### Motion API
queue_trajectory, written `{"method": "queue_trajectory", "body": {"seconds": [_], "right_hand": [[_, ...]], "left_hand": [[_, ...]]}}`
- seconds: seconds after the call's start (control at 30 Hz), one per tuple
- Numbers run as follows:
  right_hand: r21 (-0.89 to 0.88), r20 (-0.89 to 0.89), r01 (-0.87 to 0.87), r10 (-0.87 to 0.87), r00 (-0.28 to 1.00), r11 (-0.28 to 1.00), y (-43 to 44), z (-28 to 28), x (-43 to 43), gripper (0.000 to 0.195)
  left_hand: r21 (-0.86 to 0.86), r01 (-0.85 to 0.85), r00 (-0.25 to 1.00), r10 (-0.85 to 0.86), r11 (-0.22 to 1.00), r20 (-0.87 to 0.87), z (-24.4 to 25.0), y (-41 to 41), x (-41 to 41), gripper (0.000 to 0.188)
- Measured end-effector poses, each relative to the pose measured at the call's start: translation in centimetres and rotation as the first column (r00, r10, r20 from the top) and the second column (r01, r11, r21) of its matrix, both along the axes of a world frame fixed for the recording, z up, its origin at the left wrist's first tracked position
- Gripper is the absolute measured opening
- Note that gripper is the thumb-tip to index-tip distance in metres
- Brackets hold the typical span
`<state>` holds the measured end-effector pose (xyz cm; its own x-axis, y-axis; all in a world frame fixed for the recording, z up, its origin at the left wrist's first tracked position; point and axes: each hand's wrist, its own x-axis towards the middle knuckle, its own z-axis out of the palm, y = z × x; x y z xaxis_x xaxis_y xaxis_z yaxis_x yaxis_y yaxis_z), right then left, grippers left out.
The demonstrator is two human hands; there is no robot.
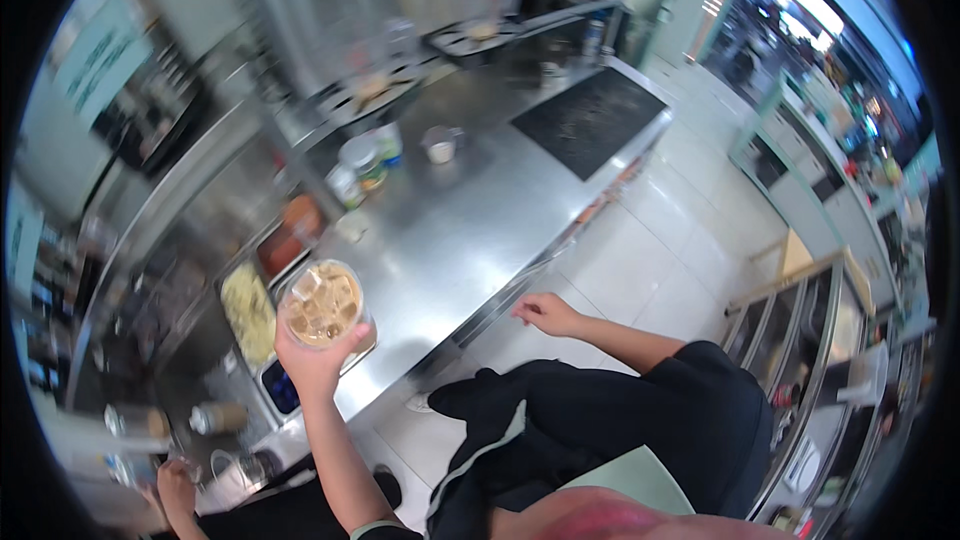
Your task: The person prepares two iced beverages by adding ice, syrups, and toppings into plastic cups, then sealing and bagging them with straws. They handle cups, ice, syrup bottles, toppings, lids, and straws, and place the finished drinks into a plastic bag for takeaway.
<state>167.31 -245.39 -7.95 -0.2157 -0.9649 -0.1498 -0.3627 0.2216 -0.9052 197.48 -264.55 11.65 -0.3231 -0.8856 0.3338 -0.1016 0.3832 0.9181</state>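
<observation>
My left hand point(315, 360) is wrapped around a clear plastic cup of milky brown iced drink point(322, 304), with ice cubes at its top. The cup is held over the near left part of the stainless steel counter point(465, 240), beside metal food trays. One tray holds a pale yellow food point(249, 313), another a reddish-brown one point(281, 247). My right hand point(547, 313) hangs beyond the counter's front edge, above the tiled floor, its fingers loosely curled and nothing visible in them.
A small cup point(441, 145) and several tubs point(361, 154) stand further back on the counter. A black mat point(590, 122) lies at its far right end. At the lower left, a co-worker's hand point(177, 486) is near bottles point(217, 418). Shelving point(787, 330) stands at the right.
</observation>
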Motion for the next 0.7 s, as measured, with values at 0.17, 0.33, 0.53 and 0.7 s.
{"method": "queue_trajectory", "body": {"seconds": [0.17, 0.33, 0.53, 0.7], "right_hand": [[0.005, -0.08, 0.109, -0.108, 0.991, 0.994, 11.0, 2.8, -9.6, 0.015], [-0.098, -0.089, 0.36, -0.368, 0.925, 0.928, 15.2, 5.1, -23.3, 0.017], [-0.119, -0.313, 0.41, -0.426, 0.849, 0.904, 20.6, 1.1, -38.1, 0.018], [-0.029, -0.139, 0.337, -0.337, 0.931, 0.941, 21.2, 7.0, -45.1, 0.014]], "left_hand": [[0.083, 0.32, 0.946, -0.314, 0.944, -0.077, 2.8, 3.5, -14.0, 0.076], [0.081, 0.444, 0.885, -0.424, 0.892, -0.19, 5.7, 3.8, -29.0, 0.082], [-0.05, 0.541, 0.816, -0.539, 0.84, -0.208, 11.2, 0.1, -46.8, 0.087], [-0.141, 0.499, 0.824, -0.519, 0.855, -0.228, 16.0, -4.9, -56.1, 0.063]]}}
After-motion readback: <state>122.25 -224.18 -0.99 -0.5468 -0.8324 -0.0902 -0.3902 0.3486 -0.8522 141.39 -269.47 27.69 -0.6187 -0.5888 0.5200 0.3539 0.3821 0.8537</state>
